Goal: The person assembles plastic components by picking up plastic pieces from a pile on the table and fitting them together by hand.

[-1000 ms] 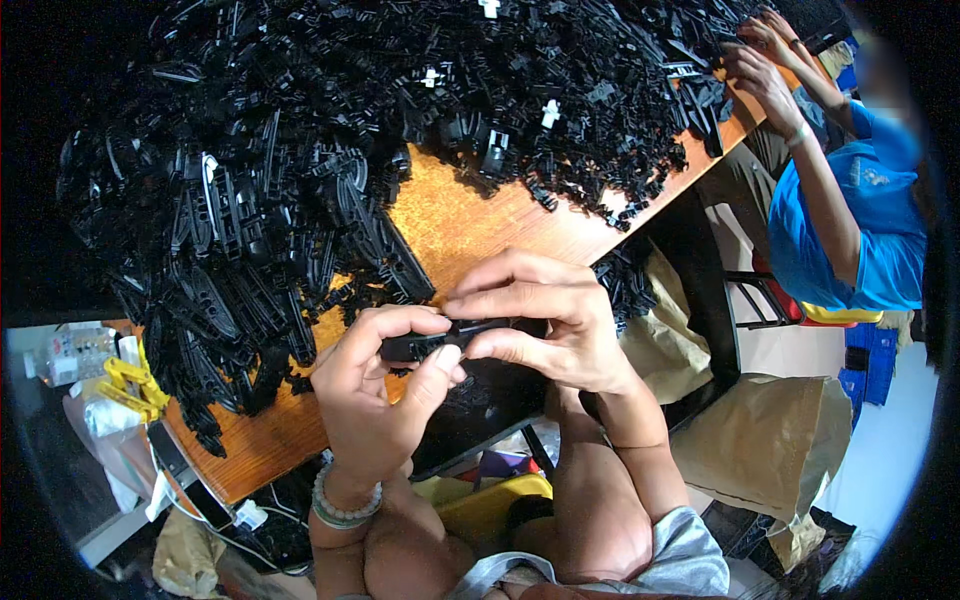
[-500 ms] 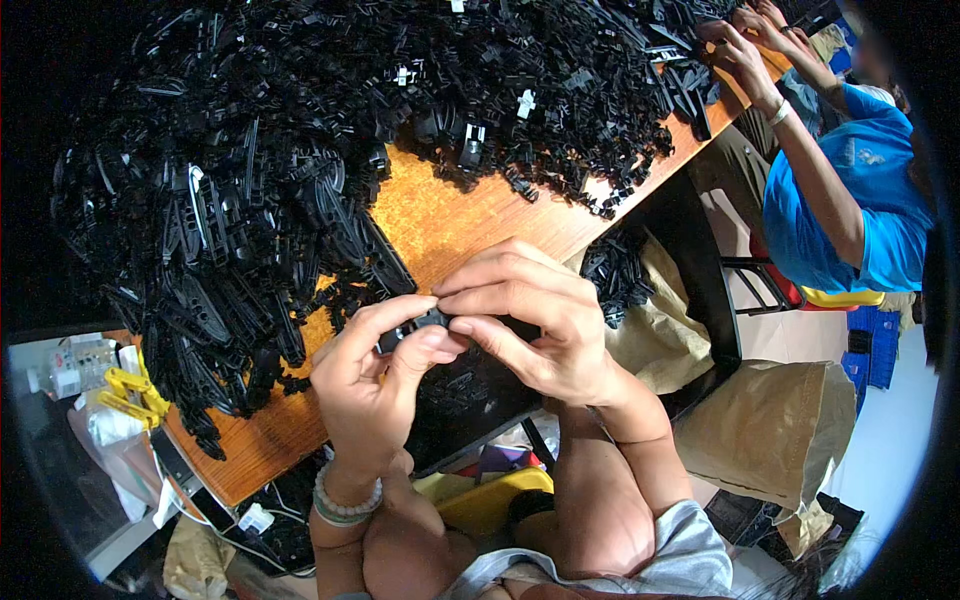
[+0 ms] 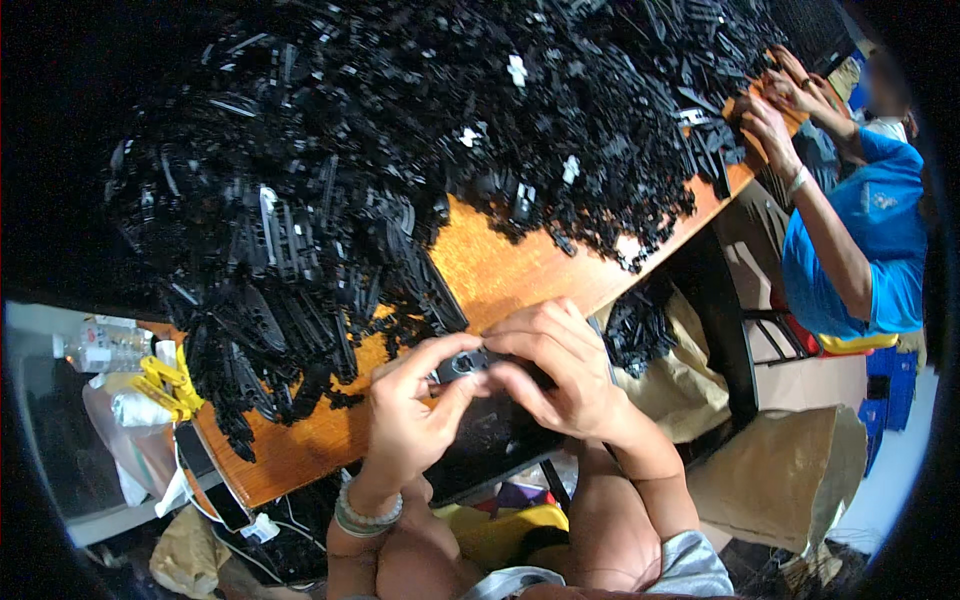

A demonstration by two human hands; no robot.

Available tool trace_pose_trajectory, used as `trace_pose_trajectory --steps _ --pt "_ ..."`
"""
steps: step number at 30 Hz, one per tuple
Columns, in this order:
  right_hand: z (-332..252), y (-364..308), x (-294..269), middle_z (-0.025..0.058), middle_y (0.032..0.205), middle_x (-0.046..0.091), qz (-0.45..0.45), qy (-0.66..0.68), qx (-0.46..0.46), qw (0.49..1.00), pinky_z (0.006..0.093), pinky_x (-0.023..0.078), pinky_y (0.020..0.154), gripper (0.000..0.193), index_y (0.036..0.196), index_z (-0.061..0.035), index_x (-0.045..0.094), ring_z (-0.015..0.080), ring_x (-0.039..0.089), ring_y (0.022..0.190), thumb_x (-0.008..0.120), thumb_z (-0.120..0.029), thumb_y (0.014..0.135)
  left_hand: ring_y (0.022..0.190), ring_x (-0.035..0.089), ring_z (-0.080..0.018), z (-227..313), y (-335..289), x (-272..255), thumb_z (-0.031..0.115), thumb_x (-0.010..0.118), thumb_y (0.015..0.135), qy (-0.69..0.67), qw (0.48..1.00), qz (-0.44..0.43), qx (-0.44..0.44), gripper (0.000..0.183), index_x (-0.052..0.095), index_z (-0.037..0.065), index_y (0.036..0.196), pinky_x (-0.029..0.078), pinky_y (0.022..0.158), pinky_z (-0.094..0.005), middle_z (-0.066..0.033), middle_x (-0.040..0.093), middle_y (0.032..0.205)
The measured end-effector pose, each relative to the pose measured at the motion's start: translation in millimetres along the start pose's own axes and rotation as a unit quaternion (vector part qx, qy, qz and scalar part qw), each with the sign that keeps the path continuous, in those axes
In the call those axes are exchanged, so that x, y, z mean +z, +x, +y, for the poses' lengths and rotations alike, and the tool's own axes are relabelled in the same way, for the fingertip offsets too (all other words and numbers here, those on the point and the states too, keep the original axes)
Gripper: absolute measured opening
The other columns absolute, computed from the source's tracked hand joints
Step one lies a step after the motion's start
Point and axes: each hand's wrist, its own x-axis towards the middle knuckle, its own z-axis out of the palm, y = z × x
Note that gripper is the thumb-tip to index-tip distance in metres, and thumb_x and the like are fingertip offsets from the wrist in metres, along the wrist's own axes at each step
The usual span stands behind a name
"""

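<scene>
One black part (image 3: 462,366) is above the near edge of the table (image 3: 520,262), pinched by thumb and forefinger of the left hand (image 3: 412,402). Fingertips of the right hand (image 3: 562,372) are at its right end, too blurred to tell whether they grip. Black pieces (image 3: 400,120) heap over the far side.

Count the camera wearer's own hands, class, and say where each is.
2: the left hand gripping the small black part, and the right hand by that part's right end. Neither is hidden.

Bright light gleamed on the orange-brown wooden surface (image 3: 490,258); to the right, blue crates (image 3: 893,398) stood beside pale floor (image 3: 808,384).
</scene>
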Motion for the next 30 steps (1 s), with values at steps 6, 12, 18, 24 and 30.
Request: trace_pose_trajectory --steps 6,12,18,24,30 --pt "1.3 -5.6 0.7 0.0105 0.091 0.059 0.002 0.120 0.077 0.990 0.0346 0.042 0.069 0.028 0.096 -0.0015 0.057 0.0268 0.057 0.079 0.072 -0.004 0.072 0.080 0.068 -0.0177 -0.3 0.6 -2.0 -0.009 0.059 0.081 0.022 0.998 -0.031 0.042 0.025 0.059 -0.006 0.106 0.056 0.069 -0.0269 -0.0139 0.066 0.093" --pt "-9.5 -5.9 7.6 0.0102 0.093 0.060 0.000 -0.126 -0.038 0.991 0.0364 0.044 0.068 0.035 0.100 0.0000 0.056 0.0247 0.058 0.077 0.070 -0.002 0.068 0.075 0.065 -0.0152 0.7 -1.4 -3.3 -0.009 0.057 0.084 0.020 0.999 -0.025 -0.009 0.024 0.056 -0.008 0.108 0.057 0.065 -0.0263 -0.0122 0.064 0.087" --pt "-9.7 -5.4 13.7 0.0110 0.090 0.063 0.051 -0.060 -0.020 0.997 0.0352 0.044 0.067 0.033 0.095 -0.0007 0.053 0.0253 0.061 0.075 0.070 0.005 0.067 0.069 0.066 -0.0142 3.9 -4.0 -5.4 -0.006 0.060 0.083 -0.025 0.999 -0.030 -0.031 0.024 0.057 -0.009 0.107 0.055 0.060 -0.0241 -0.0108 0.065 0.080" --pt "-11.4 -1.6 8.3 0.0137 0.083 0.061 0.148 -0.076 0.003 0.986 0.0356 0.049 0.067 0.031 0.094 -0.0014 0.053 0.0271 0.060 0.073 0.060 0.013 0.068 0.067 0.066 -0.0139 8.7 -6.2 -7.0 -0.006 0.061 0.083 0.006 0.999 -0.029 -0.027 0.023 0.057 -0.010 0.105 0.055 0.058 -0.0236 -0.0108 0.065 0.079" --pt "-6.1 -1.3 5.2 0.0126 0.095 0.061 0.025 -0.009 -0.060 0.998 0.0322 0.044 0.067 0.029 0.097 0.0022 0.060 0.0249 0.060 0.080 0.067 -0.003 0.069 0.067 0.066 -0.0156 7.3 -4.6 -9.4 -0.005 0.062 0.083 -0.064 0.996 -0.044 -0.049 0.024 0.057 -0.010 0.106 0.055 0.058 -0.0242 -0.0118 0.065 0.081"
